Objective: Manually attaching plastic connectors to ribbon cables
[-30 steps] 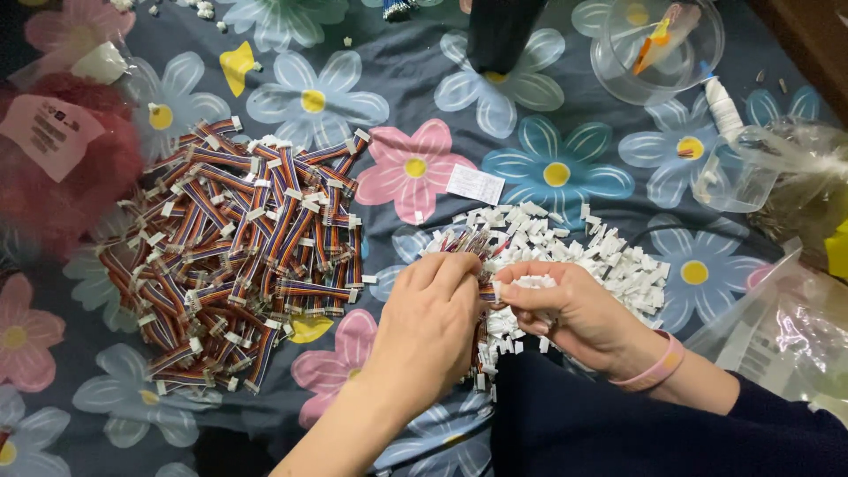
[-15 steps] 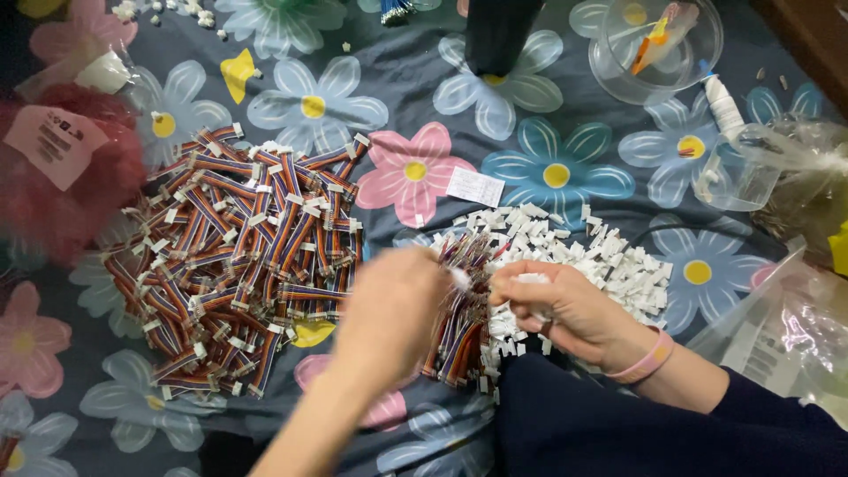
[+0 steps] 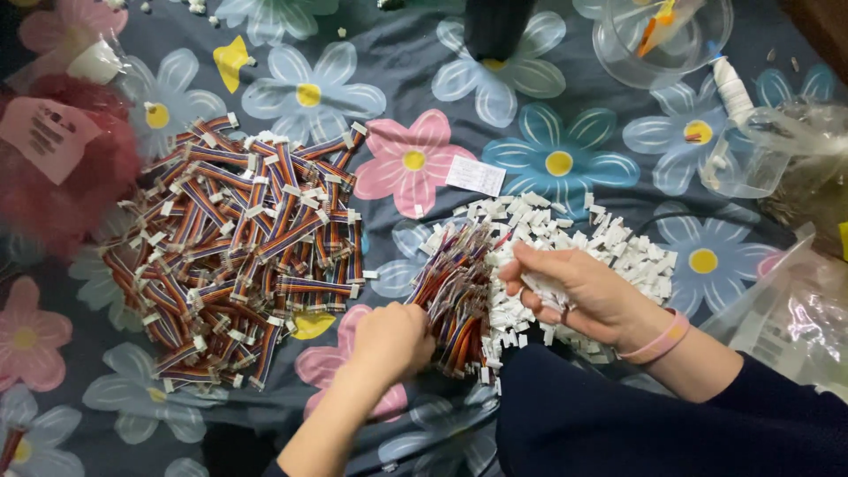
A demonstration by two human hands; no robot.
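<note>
Left hand [image 3: 393, 340] closed on soft, bendy wires [image 3: 455, 300] | right hand [image 3: 570, 287] pinches light white plugs [image 3: 618, 252] | both on the flower cloth [image 3: 548, 132] | we'd hold wires near their hard ends

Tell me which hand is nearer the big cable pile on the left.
Left. The left hand sits just right of the big cable pile; the right hand is farther right, on the white connectors.

- Flower-print cloth [image 3: 548, 115]: matt woven fabric, slightly creased.
- Ribbon cables [image 3: 238, 256], left of centre: smooth plastic insulation in rainbow stripes.
- White connector housings [image 3: 609, 247]: hard, faintly glossy plastic.
- Clear bowl [image 3: 618, 53], upper right: glossy plastic.
- Bags [image 3: 795, 300], right edge: crinkled shiny film.
- Wristband [image 3: 658, 340]: smooth pink rubber.
</note>
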